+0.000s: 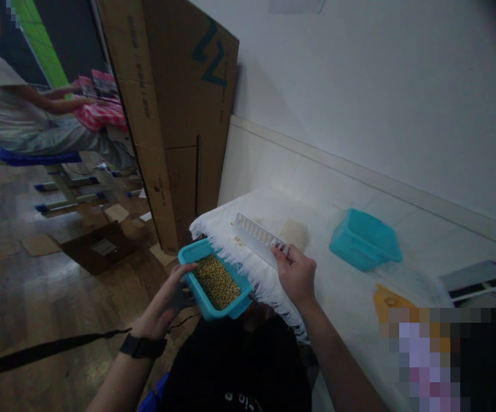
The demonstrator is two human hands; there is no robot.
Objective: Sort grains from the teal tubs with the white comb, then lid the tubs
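Observation:
My left hand (168, 300) grips the near side of a teal plastic basket (235, 306) filled with small yellow-green beans (217, 282). It holds the basket just below the fringed edge of a white cloth (338, 286) that covers the table. My right hand (295, 274) is closed on one end of a flat white slotted plastic piece (254, 236) that lies on the cloth and points away toward the far left. A dark watch sits on my left wrist.
A second teal basket (365, 239) stands further back on the cloth, near the white wall. A tall cardboard sheet (174, 114) leans at the table's left end. Another person sits at far left over the wooden floor, with flat cardboard pieces (97, 247) lying there.

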